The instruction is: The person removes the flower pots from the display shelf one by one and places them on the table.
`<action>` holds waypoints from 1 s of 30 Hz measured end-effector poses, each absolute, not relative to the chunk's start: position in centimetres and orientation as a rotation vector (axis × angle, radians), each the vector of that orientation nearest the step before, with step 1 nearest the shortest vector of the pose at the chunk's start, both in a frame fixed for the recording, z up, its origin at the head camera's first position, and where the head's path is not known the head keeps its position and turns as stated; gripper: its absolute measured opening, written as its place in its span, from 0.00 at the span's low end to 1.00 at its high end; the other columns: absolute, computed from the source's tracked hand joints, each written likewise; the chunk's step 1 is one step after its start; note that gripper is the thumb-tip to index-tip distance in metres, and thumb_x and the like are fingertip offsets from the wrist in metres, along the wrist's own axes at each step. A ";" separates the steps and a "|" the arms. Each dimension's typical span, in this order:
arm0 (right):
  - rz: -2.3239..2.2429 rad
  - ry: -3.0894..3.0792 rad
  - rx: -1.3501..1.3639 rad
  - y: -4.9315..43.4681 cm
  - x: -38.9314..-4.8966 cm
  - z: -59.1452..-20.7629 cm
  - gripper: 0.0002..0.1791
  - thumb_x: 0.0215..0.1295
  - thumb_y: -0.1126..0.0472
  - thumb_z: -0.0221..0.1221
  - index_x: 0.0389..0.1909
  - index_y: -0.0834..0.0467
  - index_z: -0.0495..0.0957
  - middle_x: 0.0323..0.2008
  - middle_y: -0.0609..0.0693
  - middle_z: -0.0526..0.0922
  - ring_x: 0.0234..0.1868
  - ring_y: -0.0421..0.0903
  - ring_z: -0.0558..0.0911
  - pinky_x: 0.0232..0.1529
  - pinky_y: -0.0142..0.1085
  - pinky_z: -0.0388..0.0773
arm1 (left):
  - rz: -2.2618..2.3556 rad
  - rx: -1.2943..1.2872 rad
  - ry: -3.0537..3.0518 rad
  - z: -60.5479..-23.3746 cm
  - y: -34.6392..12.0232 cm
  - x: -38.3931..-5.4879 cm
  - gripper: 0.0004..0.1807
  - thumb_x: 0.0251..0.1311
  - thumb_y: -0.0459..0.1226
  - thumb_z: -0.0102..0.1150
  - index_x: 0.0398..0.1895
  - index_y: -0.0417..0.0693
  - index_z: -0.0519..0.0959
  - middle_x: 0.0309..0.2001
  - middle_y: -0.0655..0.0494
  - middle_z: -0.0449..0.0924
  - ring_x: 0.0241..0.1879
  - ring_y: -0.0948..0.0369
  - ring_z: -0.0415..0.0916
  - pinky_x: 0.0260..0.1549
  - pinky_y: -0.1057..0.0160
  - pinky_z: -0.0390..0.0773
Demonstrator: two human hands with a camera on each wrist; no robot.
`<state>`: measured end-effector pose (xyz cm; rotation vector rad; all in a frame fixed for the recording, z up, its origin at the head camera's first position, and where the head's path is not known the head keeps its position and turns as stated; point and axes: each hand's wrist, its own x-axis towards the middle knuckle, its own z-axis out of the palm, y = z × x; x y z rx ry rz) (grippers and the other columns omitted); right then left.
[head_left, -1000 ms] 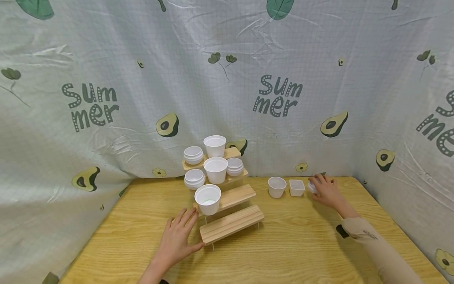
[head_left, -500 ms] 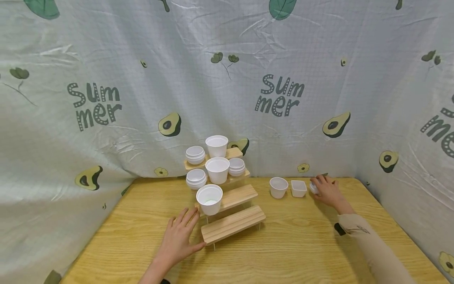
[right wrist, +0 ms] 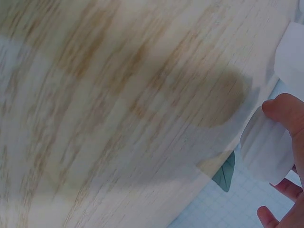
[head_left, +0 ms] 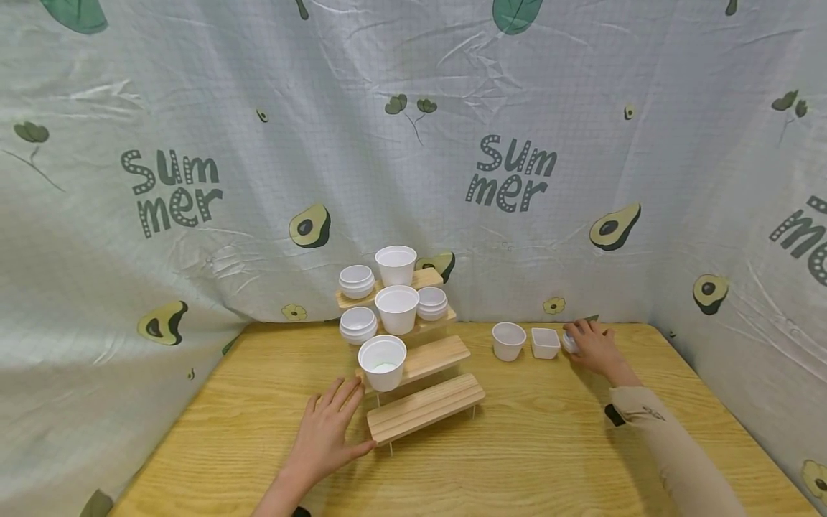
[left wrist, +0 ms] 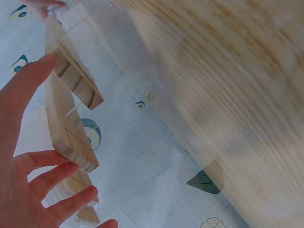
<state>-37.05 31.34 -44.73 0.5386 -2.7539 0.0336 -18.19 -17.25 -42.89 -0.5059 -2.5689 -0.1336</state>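
My left hand [head_left: 325, 434] rests at the left end of a stepped wooden stand [head_left: 426, 409], fingers extended. In the left wrist view its thumb touches the end of one step [left wrist: 78, 78] and the fingertips touch another. White tapered cups, one of them a front cup [head_left: 382, 368], and small ridged round jars, such as a left jar [head_left: 358, 327], stand on the upper steps. At the table's back right, my right hand [head_left: 597, 352] grips a small white round jar [right wrist: 268, 145] between thumb and fingers. The palm side hides part of that jar.
A white round cup [head_left: 508, 342] and a white square cup [head_left: 545, 345] stand left of the right hand on the wooden table [head_left: 530, 445]. A printed curtain [head_left: 388, 179] hangs along the back and sides.
The head view has shifted slightly. Both hands stay almost where they were, the left at the stand and the right on the small jar.
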 end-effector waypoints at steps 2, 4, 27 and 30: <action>0.031 -2.761 0.537 31.4 -37.2 -44.8 0.28 0.47 0.60 0.65 0.50 0.60 0.67 0.46 0.63 0.69 0.47 0.63 0.68 0.36 0.60 0.64 | -0.128 -0.507 -2.564 -42.9 -17.3 -18.2 0.45 0.29 0.60 0.67 0.54 0.46 0.71 0.58 0.52 0.70 0.59 0.48 0.64 0.46 0.41 0.69; 0.036 -2.775 0.528 31.4 -37.3 -44.8 0.28 0.47 0.60 0.64 0.50 0.60 0.67 0.46 0.63 0.69 0.47 0.63 0.67 0.37 0.60 0.63 | -0.123 -0.509 -2.560 -42.9 -17.2 -18.2 0.45 0.29 0.60 0.67 0.54 0.46 0.71 0.57 0.52 0.70 0.59 0.48 0.65 0.46 0.42 0.69; 0.035 -2.827 0.507 31.5 -37.2 -45.2 0.28 0.48 0.60 0.64 0.51 0.60 0.67 0.48 0.65 0.69 0.51 0.65 0.66 0.39 0.63 0.61 | -0.135 -0.506 -2.573 -42.7 -17.1 -18.1 0.45 0.29 0.60 0.67 0.54 0.47 0.71 0.58 0.52 0.70 0.59 0.48 0.64 0.46 0.41 0.69; 0.035 -2.835 0.510 31.6 -37.1 -45.1 0.28 0.48 0.60 0.64 0.51 0.60 0.66 0.49 0.66 0.68 0.51 0.65 0.65 0.39 0.64 0.61 | -0.138 -0.503 -2.576 -42.7 -17.1 -18.1 0.45 0.30 0.60 0.67 0.55 0.46 0.71 0.58 0.52 0.70 0.59 0.48 0.64 0.46 0.41 0.69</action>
